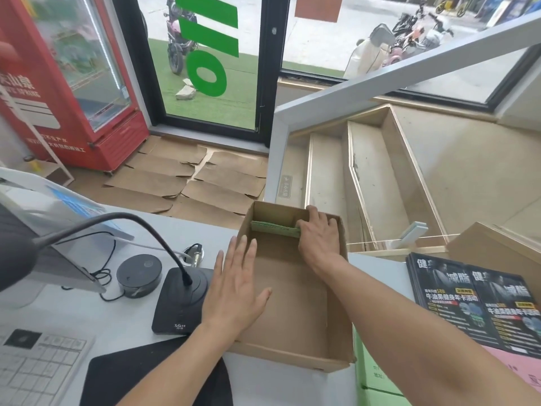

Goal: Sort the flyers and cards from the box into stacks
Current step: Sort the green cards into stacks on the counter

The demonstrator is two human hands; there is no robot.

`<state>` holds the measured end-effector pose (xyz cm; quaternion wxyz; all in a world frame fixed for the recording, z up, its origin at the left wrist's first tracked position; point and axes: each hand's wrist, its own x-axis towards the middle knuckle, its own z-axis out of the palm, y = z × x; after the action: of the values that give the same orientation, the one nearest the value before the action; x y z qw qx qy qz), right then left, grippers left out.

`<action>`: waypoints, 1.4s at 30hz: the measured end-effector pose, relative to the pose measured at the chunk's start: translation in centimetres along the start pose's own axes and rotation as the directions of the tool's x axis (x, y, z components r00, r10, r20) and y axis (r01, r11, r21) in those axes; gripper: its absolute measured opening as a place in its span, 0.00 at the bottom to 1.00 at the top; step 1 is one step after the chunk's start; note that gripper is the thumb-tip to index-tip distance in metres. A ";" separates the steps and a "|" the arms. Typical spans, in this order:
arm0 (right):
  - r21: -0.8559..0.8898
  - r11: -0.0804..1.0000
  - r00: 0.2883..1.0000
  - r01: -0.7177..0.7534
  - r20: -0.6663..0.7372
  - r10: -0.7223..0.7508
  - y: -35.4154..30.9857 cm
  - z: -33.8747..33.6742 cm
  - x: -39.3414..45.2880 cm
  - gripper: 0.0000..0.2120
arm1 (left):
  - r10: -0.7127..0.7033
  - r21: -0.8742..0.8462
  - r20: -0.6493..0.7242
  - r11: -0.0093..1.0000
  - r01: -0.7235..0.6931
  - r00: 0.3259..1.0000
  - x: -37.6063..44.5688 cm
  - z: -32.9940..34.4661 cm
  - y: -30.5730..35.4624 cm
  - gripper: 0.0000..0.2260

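Note:
An open brown cardboard box [292, 312] sits on the white counter in front of me. A thin stack of green cards [273, 228] stands against its far wall. My right hand [319, 232] reaches into the far end of the box and its fingers curl round the right end of that green stack. With straight fingers, my left hand [237, 285] lies flat on the box's left wall. Two stacks of dark flyers [474, 300] lie side by side on the counter to the right. Green sheets [371, 373] and a pink sheet [524, 367] show beside and under my right forearm.
A gooseneck microphone on a black base [175, 300], a round black puck [139, 275] and cables sit left of the box. A keyboard [35, 364] and a dark mouse pad [131, 376] lie near the front. A second cardboard box [494, 244] stands at far right.

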<state>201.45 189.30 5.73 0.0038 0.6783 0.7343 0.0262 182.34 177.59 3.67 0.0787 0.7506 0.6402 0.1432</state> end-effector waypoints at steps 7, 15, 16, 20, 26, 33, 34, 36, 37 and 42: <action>0.057 0.993 0.925 0.099 -0.373 -0.070 1.3 -4.5 -5.4 0.16 | -0.067 -0.277 -0.279 0.961 -0.014 0.958 -0.4 -2.1 0.7 0.53; -0.019 0.964 0.893 0.264 -0.374 -0.252 8.6 -11.5 -21.8 0.06 | 0.221 -0.643 -0.424 0.610 -0.464 0.878 -3.8 -6.3 8.9 0.22; 0.031 0.967 0.912 0.254 -0.340 -0.229 10.0 -11.7 -23.6 0.04 | 0.287 -0.640 -0.415 0.582 -0.501 0.863 -4.7 -5.9 10.2 0.13; 0.299 0.954 0.970 -0.018 -0.226 0.089 16.3 -10.0 -30.4 0.06 | 0.299 -0.787 -0.239 0.497 -0.364 0.924 -8.9 -2.5 15.1 0.08; 0.735 0.568 0.867 -0.372 0.056 0.496 19.6 -6.5 -38.0 0.07 | 0.227 -0.916 0.209 0.386 0.109 0.951 -15.1 1.4 19.1 0.10; 0.859 0.374 0.836 -0.349 0.105 0.538 21.6 -5.0 -36.3 0.09 | -0.047 -0.875 0.183 0.447 0.185 0.982 -14.6 2.1 21.7 0.10; 0.863 0.366 0.839 -0.348 0.112 0.533 22.1 -4.9 -34.9 0.10 | -0.076 -0.863 0.139 0.479 0.158 0.987 -13.7 2.3 22.2 0.11; 0.852 0.376 0.848 -0.364 0.137 0.511 23.3 -4.2 -31.9 0.11 | -0.105 -0.786 0.087 0.604 0.133 0.991 -11.7 2.7 23.4 0.17; 0.835 0.401 0.856 -0.376 0.147 0.496 23.7 -3.7 -30.6 0.11 | -0.115 -0.722 0.093 0.676 0.146 0.989 -10.8 2.9 24.0 0.21; 0.693 0.583 0.888 -0.423 0.190 0.418 24.6 -0.6 -27.4 0.14 | -0.151 -0.427 0.267 0.867 0.258 0.952 -8.3 4.0 25.2 0.35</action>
<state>228.16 163.90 6.62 -0.2654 0.7786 0.5033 -0.2647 206.09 165.46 6.50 0.3398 0.6496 0.6516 0.1947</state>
